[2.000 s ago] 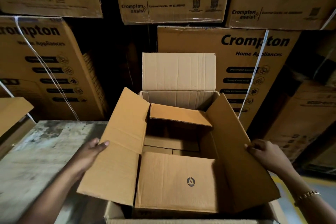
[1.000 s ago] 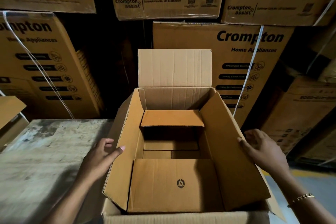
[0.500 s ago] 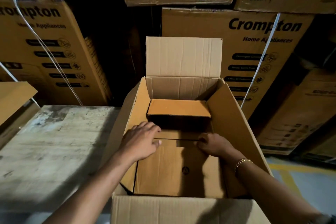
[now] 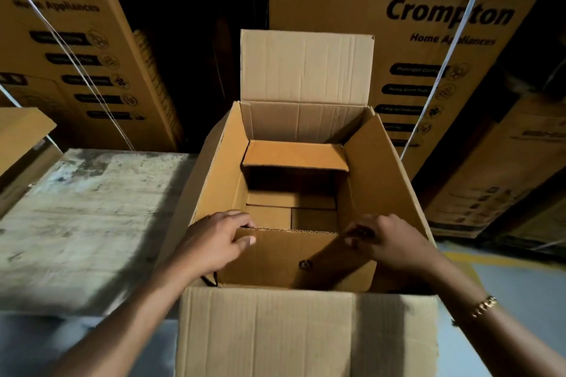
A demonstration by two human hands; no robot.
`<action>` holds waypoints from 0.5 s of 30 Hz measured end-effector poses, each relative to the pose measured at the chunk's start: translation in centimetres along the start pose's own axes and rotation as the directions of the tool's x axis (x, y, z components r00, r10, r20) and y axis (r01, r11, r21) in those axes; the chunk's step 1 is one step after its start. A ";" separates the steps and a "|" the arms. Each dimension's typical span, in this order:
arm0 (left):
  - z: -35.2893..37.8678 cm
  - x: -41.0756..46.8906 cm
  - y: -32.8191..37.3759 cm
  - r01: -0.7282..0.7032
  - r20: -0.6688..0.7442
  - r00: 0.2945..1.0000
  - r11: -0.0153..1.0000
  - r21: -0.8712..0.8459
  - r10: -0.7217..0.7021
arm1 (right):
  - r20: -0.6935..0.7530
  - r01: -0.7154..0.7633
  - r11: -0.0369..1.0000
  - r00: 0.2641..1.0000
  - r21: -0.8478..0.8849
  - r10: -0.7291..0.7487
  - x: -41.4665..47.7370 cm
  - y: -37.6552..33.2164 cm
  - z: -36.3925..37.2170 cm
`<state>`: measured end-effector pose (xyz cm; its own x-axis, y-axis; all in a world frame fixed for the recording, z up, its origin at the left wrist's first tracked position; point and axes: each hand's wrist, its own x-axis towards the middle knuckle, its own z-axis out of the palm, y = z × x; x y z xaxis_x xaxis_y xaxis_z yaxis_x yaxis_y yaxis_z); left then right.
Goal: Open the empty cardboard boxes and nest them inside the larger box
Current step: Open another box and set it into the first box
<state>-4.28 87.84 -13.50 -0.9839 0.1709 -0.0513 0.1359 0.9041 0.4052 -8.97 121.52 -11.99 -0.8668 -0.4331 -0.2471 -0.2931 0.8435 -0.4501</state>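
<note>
A smaller cardboard box (image 4: 386,180) sits nested inside the larger box (image 4: 306,70), whose far flap stands upright and whose near flap (image 4: 275,333) hangs toward me. The inner box's long side flaps stand up against the outer walls. Its far short flap (image 4: 294,154) lies folded inward. Its near short flap (image 4: 275,257), marked with a small dark logo, is gripped along its top edge by both hands: my left hand (image 4: 214,242) at its left corner, my right hand (image 4: 389,243) at its right corner. The inner box's bottom is dark and looks empty.
A worn wooden surface (image 4: 85,211) lies to the left, with another cardboard flap (image 4: 21,131) at its far left edge. Tall strapped Crompton cartons (image 4: 428,40) stack behind and to the right. Grey floor with a yellow line (image 4: 502,260) shows at right.
Both hands left the inner box's long side flaps, which now stand upright, and reached inside. They now hold the near short flap, which has been lifted from lying flat.
</note>
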 end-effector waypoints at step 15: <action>6.1 -10.6 2.1 0.003 -0.302 0.953 0.996 0.091 0.025 | -0.130 0.010 0.952 0.990 -0.306 -0.052 -9.9 -2.8 6.1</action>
<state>7.11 90.30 -17.63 -0.9693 0.0669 0.2365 0.1429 0.9363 0.3207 2.90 121.52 -13.49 -0.8955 -0.4314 -0.1096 -0.4111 0.8960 -0.1679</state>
